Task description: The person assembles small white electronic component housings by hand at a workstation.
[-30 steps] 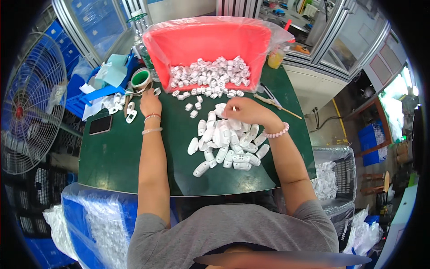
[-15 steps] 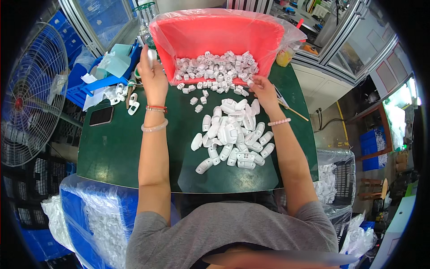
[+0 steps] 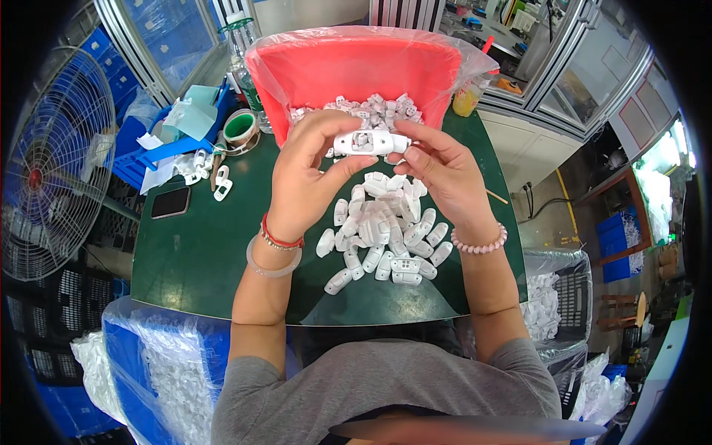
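Observation:
My left hand (image 3: pixel 300 174) pinches a long white plastic housing (image 3: pixel 363 142) between thumb and fingers, above the table's middle. An opening shows in the housing's upward face. At its right end my right hand (image 3: pixel 454 176) is closed on a small white plastic piece (image 3: pixel 401 144), which touches or nearly touches the housing; the fingers partly cover it. Below the hands lies a heap of similar white housings (image 3: pixel 382 230). Behind them, small white button pieces (image 3: pixel 386 110) fill the mouth of a tipped red bin (image 3: pixel 356 67) lined with clear plastic; my hands hide some.
On the table's left are a phone (image 3: pixel 170 202), a tape roll (image 3: pixel 241 127), a bottle (image 3: pixel 248 81) and a blue tray (image 3: pixel 133 144). A drink cup (image 3: pixel 467 98) stands right of the bin. Plastic-lined containers flank me; a fan (image 3: pixel 55 167) is far left.
My left hand has come from the far left to the middle with the housing. My right hand has moved from the bin's right edge to meet it, bringing the small piece.

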Available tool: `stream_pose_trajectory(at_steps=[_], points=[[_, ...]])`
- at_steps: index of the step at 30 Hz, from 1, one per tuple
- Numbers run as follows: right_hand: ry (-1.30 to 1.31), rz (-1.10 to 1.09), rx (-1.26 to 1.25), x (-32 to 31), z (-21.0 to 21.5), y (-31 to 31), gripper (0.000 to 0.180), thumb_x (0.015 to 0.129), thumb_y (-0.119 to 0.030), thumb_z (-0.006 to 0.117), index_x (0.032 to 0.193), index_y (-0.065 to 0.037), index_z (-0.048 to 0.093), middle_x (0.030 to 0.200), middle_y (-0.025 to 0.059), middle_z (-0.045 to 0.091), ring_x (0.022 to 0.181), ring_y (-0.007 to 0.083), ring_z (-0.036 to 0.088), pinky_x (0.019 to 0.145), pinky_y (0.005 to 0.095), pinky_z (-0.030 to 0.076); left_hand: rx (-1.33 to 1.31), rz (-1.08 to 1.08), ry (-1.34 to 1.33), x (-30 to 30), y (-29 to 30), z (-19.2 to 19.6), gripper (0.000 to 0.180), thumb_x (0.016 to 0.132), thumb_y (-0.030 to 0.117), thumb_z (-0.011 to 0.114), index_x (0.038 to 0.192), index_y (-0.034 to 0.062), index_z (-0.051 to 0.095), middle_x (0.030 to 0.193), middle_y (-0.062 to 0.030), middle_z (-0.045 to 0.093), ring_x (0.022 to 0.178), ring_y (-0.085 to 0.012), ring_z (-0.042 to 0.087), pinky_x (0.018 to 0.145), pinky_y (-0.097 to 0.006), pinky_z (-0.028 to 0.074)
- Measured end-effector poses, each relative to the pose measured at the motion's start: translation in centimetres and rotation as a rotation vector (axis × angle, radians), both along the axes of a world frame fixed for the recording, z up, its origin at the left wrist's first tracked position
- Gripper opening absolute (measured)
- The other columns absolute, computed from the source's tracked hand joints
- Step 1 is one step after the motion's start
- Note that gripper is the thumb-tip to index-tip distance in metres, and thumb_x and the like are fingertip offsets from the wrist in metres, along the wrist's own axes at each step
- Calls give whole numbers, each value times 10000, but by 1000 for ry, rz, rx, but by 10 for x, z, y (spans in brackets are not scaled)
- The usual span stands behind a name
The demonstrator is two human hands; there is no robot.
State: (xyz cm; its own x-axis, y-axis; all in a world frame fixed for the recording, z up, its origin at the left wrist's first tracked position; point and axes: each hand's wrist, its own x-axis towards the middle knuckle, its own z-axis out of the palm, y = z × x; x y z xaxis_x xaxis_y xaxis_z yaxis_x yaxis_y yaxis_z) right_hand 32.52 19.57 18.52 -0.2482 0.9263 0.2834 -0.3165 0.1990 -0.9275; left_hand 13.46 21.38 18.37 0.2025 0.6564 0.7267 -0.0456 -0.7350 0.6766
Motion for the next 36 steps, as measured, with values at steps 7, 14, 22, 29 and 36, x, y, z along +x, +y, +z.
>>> stream_pose_trajectory(at_steps=[7,14,22,29,36], points=[[175,38,-69,7,-7,3,211,848,-86,573,1029,17,543,949,97,605,855,157,605,723,257,516,128,67,71,4,-3,0,300,685,-31,693,956,23,576,1064,-120,573,966,-198,563,804,-289,461],[342,186,-200,7,-7,4,150,859,-123,566,952,-9,539,952,93,604,858,165,604,706,259,516,-19,-28,-22,3,-9,5,283,714,-36,670,970,2,557,1024,-107,591,936,-162,565,817,-285,460],[355,238,-223,5,-5,1,139,877,-143,541,942,-21,533,974,99,602,872,179,607,686,253,513,37,34,48,-1,-8,3,309,687,-12,699,968,9,572,977,-85,597,896,-157,566,776,-267,451],[355,216,-208,3,-4,0,153,879,-137,535,971,-14,532,975,97,602,903,189,604,707,264,514,40,56,65,-1,-9,2,311,690,-8,699,974,16,574,992,-90,594,903,-165,569,787,-270,450],[284,123,-236,-3,-6,-1,277,889,-254,526,1028,-15,537,874,39,580,732,96,538,638,209,456,-4,-76,2,3,-10,1,311,706,-9,686,993,20,570,1028,-109,591,938,-178,567,809,-285,450]])
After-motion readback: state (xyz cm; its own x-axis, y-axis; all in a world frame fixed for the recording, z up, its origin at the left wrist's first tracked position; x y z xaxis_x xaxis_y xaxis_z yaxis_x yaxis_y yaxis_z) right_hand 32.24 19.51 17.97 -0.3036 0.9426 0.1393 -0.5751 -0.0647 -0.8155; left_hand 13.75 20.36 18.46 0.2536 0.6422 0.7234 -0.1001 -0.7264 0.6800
